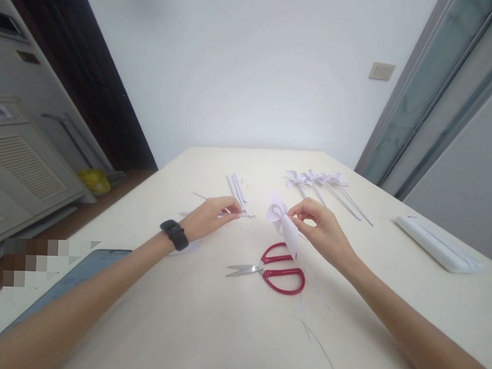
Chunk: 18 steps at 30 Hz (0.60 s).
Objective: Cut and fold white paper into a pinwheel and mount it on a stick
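My right hand (315,222) pinches a white paper pinwheel (284,221) by its folded centre, holding it above the scissors. The scissors (265,268) have red handles and lie on the table with blades pointing left and slightly parted. My left hand (215,213), with a black watch on the wrist, has thumb and fingertips closed on a thin rolled paper stick (248,216) lying crosswise on the table. Just beyond those fingertips lie more rolled paper sticks (238,187). Part of a flat white paper piece (189,248) shows beneath my left wrist.
Several finished pinwheels on sticks (321,179) lie at the back right of the table (176,322). A white oblong case (437,245) sits near the right edge. Thin wire-like strands (319,343) lie at front right. A grey-blue flat device (85,273) lies under my left forearm.
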### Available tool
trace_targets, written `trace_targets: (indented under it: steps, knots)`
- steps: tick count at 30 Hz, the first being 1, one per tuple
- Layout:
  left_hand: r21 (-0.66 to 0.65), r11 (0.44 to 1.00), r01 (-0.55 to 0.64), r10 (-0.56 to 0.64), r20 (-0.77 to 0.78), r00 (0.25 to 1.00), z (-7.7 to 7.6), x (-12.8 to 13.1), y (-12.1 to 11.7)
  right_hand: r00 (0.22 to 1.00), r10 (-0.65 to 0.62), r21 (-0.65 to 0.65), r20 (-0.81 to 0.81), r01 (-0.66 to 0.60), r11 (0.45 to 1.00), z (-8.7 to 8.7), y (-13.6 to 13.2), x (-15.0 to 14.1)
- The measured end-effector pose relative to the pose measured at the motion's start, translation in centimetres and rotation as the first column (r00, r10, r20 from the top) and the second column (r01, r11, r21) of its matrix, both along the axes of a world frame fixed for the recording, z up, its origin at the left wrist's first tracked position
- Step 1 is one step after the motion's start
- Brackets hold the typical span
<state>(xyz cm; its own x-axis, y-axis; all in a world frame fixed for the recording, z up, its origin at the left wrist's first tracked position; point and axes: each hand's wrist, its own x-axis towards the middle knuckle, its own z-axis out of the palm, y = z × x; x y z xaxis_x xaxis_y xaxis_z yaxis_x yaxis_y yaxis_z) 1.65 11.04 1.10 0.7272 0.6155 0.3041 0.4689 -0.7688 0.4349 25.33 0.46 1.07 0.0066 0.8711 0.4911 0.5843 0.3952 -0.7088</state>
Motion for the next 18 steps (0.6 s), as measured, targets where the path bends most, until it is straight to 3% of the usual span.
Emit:
trace_targets:
  steps: [4,6,8,10,13,16,18]
  knots:
    - [-0.040,0.998,-0.037,0.044,0.174,0.984,3.7,1.9,-3.3,0.994,-0.033,0.086,-0.102,0.042,0.995,0.5,-0.2,0.2]
    - [-0.185,0.982,-0.046,0.110,0.353,0.929,5.1,2.6,-5.1,0.982,-0.019,0.112,-0.190,0.040,0.993,0.9,-0.6,0.1]
    - [-0.336,0.942,-0.007,0.154,0.411,0.899,5.7,3.1,-6.7,0.960,0.008,0.126,-0.282,0.029,0.992,1.2,-1.0,-0.1]
    - [-0.479,0.877,0.032,0.200,0.424,0.883,5.5,3.5,-7.9,0.936,0.036,0.125,-0.350,0.009,0.992,1.4,-1.3,-0.3]
    - [-0.635,0.768,0.087,0.258,0.431,0.865,3.9,3.8,-8.7,0.909,0.077,0.095,-0.410,-0.041,0.995,1.2,-1.3,-0.6]
    - [-0.714,0.687,0.135,0.287,0.438,0.852,2.0,4.0,-8.5,0.897,0.099,0.031,-0.431,-0.095,0.995,0.6,-1.0,-0.7]
    - [-0.732,0.663,0.157,0.300,0.452,0.840,1.1,4.1,-8.2,0.901,0.099,-0.010,-0.423,-0.114,0.993,0.2,-0.8,-0.8]
